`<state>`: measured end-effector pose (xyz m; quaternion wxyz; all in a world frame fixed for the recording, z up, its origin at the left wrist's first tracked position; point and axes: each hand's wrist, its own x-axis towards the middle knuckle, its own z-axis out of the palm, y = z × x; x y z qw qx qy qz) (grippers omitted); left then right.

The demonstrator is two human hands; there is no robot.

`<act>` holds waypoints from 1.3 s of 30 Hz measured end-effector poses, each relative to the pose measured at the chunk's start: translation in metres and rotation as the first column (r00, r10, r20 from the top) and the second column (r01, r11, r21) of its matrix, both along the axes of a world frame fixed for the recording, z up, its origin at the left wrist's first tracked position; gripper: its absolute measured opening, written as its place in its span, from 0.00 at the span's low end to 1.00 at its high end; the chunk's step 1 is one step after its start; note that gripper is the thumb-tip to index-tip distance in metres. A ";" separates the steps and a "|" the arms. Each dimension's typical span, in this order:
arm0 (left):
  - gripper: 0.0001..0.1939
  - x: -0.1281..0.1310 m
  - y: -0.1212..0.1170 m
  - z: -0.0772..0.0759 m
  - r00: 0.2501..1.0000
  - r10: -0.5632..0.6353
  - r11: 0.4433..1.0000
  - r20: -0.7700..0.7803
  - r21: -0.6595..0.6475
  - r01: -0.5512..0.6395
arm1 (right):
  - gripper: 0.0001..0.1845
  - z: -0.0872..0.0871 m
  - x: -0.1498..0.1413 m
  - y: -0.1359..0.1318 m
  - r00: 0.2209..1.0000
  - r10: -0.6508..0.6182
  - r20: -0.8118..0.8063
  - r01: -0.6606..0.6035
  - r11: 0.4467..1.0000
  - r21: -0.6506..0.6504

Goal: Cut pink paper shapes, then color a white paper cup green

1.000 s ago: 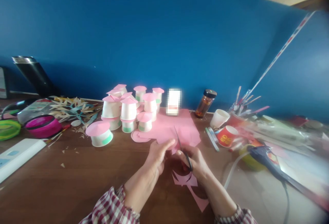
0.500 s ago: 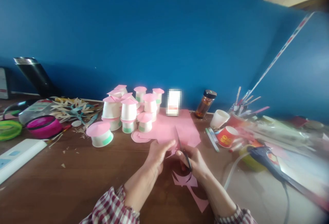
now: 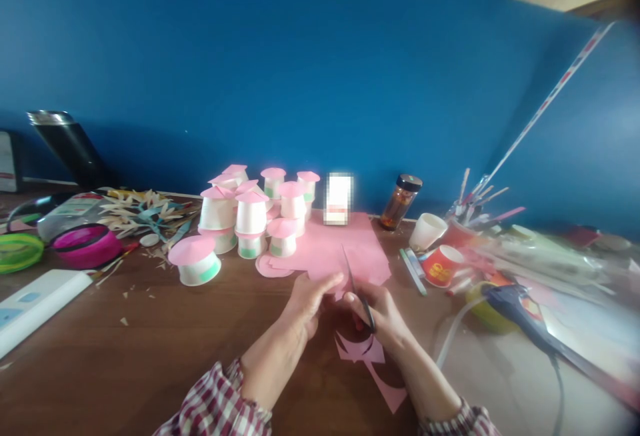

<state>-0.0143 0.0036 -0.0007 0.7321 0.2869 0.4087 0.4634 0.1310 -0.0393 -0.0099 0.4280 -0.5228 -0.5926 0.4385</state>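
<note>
My right hand is closed around the black handles of a pair of scissors, whose blades point away from me. Beside it, my left hand pinches a small piece of pink paper, mostly hidden by the fingers and close to the blades. Behind both hands lie larger pink paper sheets. Cut pink paper scraps rest on the table just below my right hand. Paper cups with pink paper tops stand stacked at the back left; one such cup sits apart, nearer me.
A white power strip and a magenta round case lie at left. A lidded jar of brown liquid, a white cup, a red cup and a glue gun are at right. A blue wall rises behind.
The pink piece in my left hand shows less below the fingers than before. Both hands have otherwise hardly moved.
</note>
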 end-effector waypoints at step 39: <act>0.16 -0.002 -0.002 0.007 0.991 0.126 0.991 -0.043 0.060 -0.123 | 0.15 0.000 -0.003 -0.002 1.000 -0.001 -0.011 0.000 1.000 -0.014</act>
